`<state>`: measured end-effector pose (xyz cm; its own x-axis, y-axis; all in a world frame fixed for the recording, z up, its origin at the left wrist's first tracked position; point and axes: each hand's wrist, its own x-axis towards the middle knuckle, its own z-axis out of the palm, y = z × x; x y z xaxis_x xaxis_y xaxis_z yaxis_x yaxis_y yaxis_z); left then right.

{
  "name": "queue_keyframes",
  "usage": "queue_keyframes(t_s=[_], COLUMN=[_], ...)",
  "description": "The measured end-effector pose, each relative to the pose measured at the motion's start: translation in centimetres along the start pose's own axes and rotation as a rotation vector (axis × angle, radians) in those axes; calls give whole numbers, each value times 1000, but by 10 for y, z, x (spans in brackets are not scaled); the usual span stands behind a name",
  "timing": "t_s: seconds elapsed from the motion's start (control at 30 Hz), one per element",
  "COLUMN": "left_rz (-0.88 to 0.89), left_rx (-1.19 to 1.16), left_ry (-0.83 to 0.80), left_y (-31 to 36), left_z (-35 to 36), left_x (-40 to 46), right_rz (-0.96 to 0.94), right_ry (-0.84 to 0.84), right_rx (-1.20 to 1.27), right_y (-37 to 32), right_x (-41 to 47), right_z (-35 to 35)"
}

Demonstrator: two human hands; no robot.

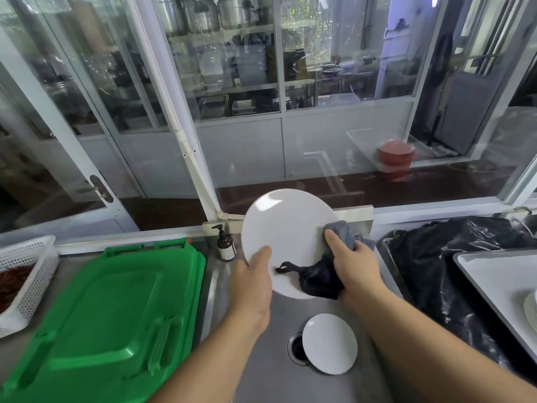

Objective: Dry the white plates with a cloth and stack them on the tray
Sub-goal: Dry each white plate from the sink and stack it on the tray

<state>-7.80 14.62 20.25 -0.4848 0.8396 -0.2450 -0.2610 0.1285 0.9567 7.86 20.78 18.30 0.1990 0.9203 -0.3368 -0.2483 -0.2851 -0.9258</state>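
A white plate [286, 228] is held tilted above the steel sink [270, 370], its face toward me. My left hand [252, 289] grips its lower left rim, thumb on the face. My right hand [353, 266] grips a dark grey cloth [319, 274] and presses it against the plate's right side. A second white plate [329, 343] lies in the sink beside the drain [295, 347]. At the far right stands a white tray [494, 274] with a stack of white plates [531, 311] at the frame's edge.
A green plastic lid [107, 315] covers the counter on the left, with a white basket [26, 274] beyond it. A brown pump bottle [226, 245] stands behind the sink. Black plastic sheeting [453, 251] lies between sink and tray. Glass windows rise behind.
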Motion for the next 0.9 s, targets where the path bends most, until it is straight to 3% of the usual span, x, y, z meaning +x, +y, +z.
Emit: queue_keyframes(t_s=[0.17,0.27,0.43,0.63,0.77,0.9], left_rz=[22,73,135,95,25,-45], left_rx=[194,337,307,22,12,-152], left_ry=[-128,-234,-71,208,165,-6], left_y=[25,35,26,1,-15,-13], left_z=[-30,-37,-28,7,8,1], left_x=[25,30,16,-21,-29,-20], right_rz=[-355,-427,-347,-7,74,53], right_ry=[-143,-248,-51,92,54,18], right_rx=[-381,-449,-322,-6,-12,-58], right_y=[-32,-43,-32,10,12,1], right_x=[10,7,0,-25,-19,-8], right_z=[-16,-17,-6,18,11,-1])
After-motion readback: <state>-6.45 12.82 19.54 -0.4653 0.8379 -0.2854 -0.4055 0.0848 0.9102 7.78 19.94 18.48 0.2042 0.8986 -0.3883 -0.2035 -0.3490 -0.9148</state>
